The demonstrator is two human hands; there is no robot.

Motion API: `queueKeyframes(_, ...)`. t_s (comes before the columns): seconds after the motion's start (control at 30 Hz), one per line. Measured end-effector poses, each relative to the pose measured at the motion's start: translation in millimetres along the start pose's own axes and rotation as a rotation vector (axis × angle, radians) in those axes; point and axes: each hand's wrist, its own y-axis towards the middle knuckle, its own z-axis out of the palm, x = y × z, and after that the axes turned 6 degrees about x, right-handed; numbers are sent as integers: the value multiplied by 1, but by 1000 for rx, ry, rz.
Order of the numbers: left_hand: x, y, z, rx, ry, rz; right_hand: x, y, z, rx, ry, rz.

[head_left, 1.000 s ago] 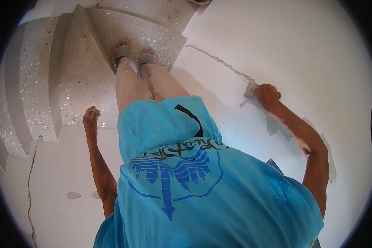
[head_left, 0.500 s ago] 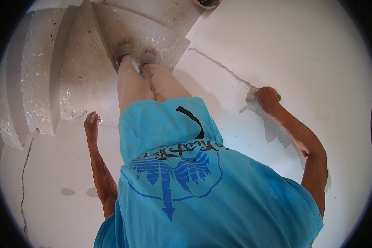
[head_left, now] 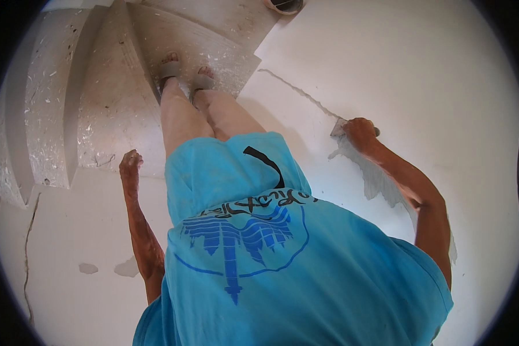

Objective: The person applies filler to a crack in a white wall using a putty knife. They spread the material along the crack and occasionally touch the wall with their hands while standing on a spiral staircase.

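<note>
My right hand (head_left: pixel 360 134) is closed round the handle of a putty knife (head_left: pixel 338 127). Its flat blade lies against the white wall (head_left: pixel 438 86), at the lower end of a long crack (head_left: pixel 300 91). Below the blade, a ragged grey patch of filler (head_left: pixel 373 176) runs down the wall beside my right forearm. On the other side, my left hand (head_left: pixel 131 162) hangs with its fingers curled in, near the edge of a step; nothing shows in it.
Winding steps (head_left: pixel 106 104) spattered with white flecks curve away at the upper left, and my sandalled feet stand on one. A round container (head_left: pixel 285 6) is cut off at the top edge. Another crack (head_left: pixel 27 259) and grey patches (head_left: pixel 89 269) mark the left wall.
My right hand has shifted a little left with the putty knife, and more of the blade shows. My left hand stays nearly in place.
</note>
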Motion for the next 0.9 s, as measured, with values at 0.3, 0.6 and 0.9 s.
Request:
queueKeyframes(0.3, 11, -10, -9, -71, -16, 1, -7, -27, -3, 43, 77, 65)
queueKeyframes(0.6, -34, -3, 4, -70, 26, 30, -4, -7, 0, 58, 33, 47)
queueKeyframes(0.9, -4, -3, -2, -32, -84, 3, 6, 35, 12, -13, 93, -6)
